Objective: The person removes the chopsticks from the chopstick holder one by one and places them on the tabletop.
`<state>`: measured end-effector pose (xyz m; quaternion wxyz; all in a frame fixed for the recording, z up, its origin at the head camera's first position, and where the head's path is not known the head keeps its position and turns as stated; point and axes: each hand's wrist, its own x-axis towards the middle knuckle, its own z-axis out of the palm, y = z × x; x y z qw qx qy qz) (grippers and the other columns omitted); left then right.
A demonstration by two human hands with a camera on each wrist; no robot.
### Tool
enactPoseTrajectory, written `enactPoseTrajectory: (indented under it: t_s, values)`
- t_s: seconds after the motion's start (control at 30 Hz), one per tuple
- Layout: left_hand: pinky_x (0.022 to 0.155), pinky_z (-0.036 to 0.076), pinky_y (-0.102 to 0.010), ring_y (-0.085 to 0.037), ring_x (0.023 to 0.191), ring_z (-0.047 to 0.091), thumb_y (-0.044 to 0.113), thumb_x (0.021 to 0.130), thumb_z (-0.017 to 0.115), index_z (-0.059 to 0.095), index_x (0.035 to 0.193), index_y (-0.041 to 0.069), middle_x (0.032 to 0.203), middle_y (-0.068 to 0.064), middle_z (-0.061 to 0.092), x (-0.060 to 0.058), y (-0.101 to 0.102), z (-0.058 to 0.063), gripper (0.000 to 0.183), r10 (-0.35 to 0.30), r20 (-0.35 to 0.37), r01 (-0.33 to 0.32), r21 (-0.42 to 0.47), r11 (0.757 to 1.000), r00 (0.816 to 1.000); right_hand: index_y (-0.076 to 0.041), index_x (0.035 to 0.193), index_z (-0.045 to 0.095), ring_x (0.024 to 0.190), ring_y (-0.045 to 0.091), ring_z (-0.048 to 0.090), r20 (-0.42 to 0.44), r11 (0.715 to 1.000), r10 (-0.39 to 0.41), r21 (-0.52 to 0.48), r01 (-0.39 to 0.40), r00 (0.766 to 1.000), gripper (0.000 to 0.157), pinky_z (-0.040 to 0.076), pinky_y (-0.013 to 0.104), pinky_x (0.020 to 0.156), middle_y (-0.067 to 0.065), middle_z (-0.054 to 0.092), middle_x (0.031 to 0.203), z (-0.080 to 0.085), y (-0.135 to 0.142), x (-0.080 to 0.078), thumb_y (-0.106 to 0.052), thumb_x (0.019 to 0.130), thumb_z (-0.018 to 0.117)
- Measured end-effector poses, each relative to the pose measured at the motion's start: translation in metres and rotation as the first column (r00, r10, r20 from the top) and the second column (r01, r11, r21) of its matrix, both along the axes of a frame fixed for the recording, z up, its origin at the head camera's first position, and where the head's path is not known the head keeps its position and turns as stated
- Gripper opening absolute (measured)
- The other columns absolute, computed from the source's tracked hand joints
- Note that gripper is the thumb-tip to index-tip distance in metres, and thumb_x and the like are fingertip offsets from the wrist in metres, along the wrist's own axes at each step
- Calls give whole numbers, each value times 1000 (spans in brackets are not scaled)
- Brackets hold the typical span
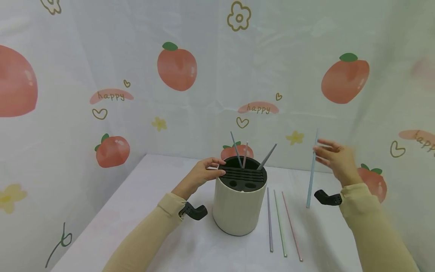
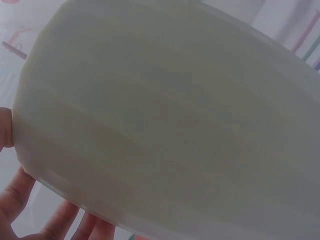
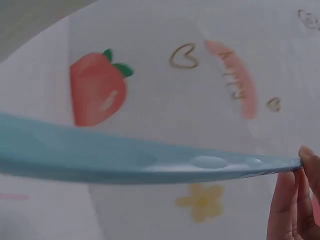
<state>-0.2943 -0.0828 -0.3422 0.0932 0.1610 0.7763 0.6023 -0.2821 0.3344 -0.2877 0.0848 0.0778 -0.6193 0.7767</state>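
Observation:
A cream round utensil holder (image 1: 239, 209) with a black slotted top stands upright on the table. My left hand (image 1: 205, 172) holds its rim at the left; in the left wrist view the fingers (image 2: 60, 220) lie against its outer wall. My right hand (image 1: 336, 156) is raised to the right of the holder and pinches a light-blue chopstick (image 1: 311, 177) near its thin upper end, thick end down. In the right wrist view the chopstick (image 3: 125, 157) tapers to the fingertips (image 3: 305, 152). Inside the holder lean a blue chopstick (image 1: 236, 149), a pink chopstick (image 1: 245, 155) and a thicker grey one (image 1: 267, 156).
Right of the holder, a purple chopstick (image 1: 270, 223), a green chopstick (image 1: 280, 224) and a pink chopstick (image 1: 292, 226) lie side by side on the white table (image 1: 129, 226). A fruit-printed curtain (image 1: 204, 113) closes off the back and sides.

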Motion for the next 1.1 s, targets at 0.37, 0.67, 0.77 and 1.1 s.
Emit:
enactPoseTrajectory:
  t_s: [0.37, 0.67, 0.77, 1.1]
  values:
    - [101, 47, -47, -33, 126, 50, 21, 89, 70, 62, 124, 14, 141, -14, 47, -2, 2, -2, 36, -7, -8, 7, -15, 1000, 1000, 15, 134, 46, 75, 7, 67, 363, 865, -112, 494, -89, 925, 55, 58, 23, 70, -3, 72, 88, -130, 12, 2, -12, 91, 68]
    - [100, 47, -46, -32, 126, 50, 21, 89, 70, 62, 124, 15, 140, -15, 47, -3, 2, -3, 36, -7, -9, 7, -16, 1000, 1000, 15, 124, 55, 63, 10, 58, 415, 790, -207, 606, -99, 886, 45, 55, 21, 58, 1, 64, 74, -162, 3, 4, -6, 87, 70]
    - [100, 47, -47, -32, 126, 50, 21, 89, 70, 63, 123, 15, 140, -15, 48, -3, 2, -3, 36, -5, -12, 5, -18, 1000, 1000, 16, 123, 55, 64, 10, 59, 411, 778, -202, 619, -110, 889, 43, 55, 22, 59, 1, 65, 76, -164, 2, 6, -5, 87, 69]
    - [100, 47, -46, -33, 127, 49, 23, 90, 69, 62, 124, 14, 141, -15, 47, -2, -1, -2, 37, -6, -19, 5, -25, 1000, 1000, 15, 121, 56, 69, 9, 61, 408, 765, -201, 633, -117, 890, 45, 56, 23, 61, 3, 67, 82, -167, -3, 3, -6, 85, 72]
